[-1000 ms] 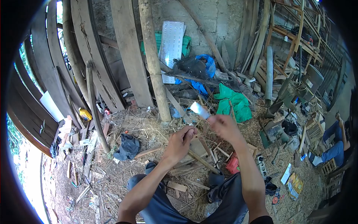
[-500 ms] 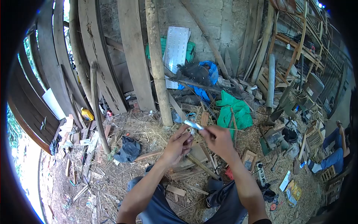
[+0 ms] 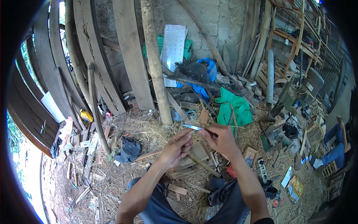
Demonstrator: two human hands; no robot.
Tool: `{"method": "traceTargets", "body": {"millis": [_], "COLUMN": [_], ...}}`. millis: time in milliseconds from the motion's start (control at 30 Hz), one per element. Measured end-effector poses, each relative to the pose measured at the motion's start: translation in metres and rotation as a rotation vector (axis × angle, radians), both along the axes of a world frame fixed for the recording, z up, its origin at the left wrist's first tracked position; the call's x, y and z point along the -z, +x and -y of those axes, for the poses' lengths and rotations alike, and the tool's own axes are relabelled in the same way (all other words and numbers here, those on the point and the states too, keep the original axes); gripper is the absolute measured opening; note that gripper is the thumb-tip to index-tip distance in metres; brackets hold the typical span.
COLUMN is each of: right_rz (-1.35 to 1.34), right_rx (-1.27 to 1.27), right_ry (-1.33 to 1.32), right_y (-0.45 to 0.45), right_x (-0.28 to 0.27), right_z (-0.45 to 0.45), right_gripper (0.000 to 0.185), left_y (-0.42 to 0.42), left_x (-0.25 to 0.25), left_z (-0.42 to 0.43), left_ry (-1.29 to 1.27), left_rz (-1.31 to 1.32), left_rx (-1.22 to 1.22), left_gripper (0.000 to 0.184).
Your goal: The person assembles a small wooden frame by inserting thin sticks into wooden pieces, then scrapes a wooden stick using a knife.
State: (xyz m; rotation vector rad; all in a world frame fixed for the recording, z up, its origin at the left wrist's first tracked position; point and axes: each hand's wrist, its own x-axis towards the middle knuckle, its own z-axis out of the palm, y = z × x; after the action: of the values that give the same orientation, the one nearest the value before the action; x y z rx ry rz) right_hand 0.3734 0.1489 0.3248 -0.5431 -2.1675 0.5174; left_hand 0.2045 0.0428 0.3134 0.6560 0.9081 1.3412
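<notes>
My right hand pinches a thin, shiny, blade-like piece between thumb and fingers, its narrow end pointing left. The fingers cover its other end, so I cannot tell its exact kind. Just left of it and a little lower is my left hand, with thumb and forefinger together and the other fingers curled. Whatever it holds, if anything, is hidden. The left forefinger lies close under the shiny piece; contact is unclear. Both hands are raised above my knees, over wood pieces on the ground.
A black plastic bag lies left, a green sheet ahead. A wooden post stands before the block wall. To the right are a power strip, a small wooden box and a seated person's leg. Scraps and straw litter the floor.
The shiny piece has turned from showing a broad bright face to a thinner edge. My right hand has rotated slightly; my left hand stays nearly in place. The view has shifted a little.
</notes>
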Motion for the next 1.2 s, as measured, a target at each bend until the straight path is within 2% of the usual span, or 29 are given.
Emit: {"method": "traceTargets", "body": {"millis": [133, 233, 400, 467, 600, 667, 1000, 1133, 1200], "right_rz": [-0.056, -0.003, -0.02, -0.014, 0.023, 0.013, -0.05, -0.078, -0.121], "right_rx": [0.034, 0.189, 0.129, 0.096, 0.036, 0.039, 0.067, 0.096, 0.252], "right_ry": [0.0, -0.04, 0.023, 0.01, 0.034, 0.064, -0.021, 0.073, -0.11], "right_y": [0.003, 0.01, 0.01, 0.005, -0.002, -0.004, 0.012, 0.012, 0.017], "right_x": [0.001, -0.002, -0.008, -0.005, 0.001, 0.001, -0.011, -0.011, -0.015], "right_z": [-0.012, -0.021, -0.009, -0.004, 0.002, 0.003, -0.009, -0.009, -0.013], "right_gripper": [0.021, 0.023, 0.021, 0.02, 0.018, 0.018, 0.023, 0.021, 0.022], "left_y": [0.0, -0.001, 0.006, 0.01, 0.009, 0.012, 0.014, 0.013, 0.014], "left_x": [-0.003, -0.001, -0.003, -0.003, 0.005, 0.002, 0.011, -0.004, -0.003], "left_z": [-0.001, -0.001, 0.0, -0.004, -0.006, -0.005, 0.001, 0.002, 0.005], "left_ry": [0.033, 0.062, 0.068, 0.054, 0.078, 0.06, 0.169, 0.181, 0.183], "left_rz": [-0.007, -0.028, -0.066, -0.016, 0.034, -0.075, -0.119, -0.135, -0.094], "left_rx": [-0.002, 0.031, 0.045, -0.04, -0.01, -0.01, 0.046, 0.043, 0.018], "left_gripper": [0.038, 0.038, 0.033, 0.026, 0.021, 0.028, 0.037, 0.039, 0.039]}}
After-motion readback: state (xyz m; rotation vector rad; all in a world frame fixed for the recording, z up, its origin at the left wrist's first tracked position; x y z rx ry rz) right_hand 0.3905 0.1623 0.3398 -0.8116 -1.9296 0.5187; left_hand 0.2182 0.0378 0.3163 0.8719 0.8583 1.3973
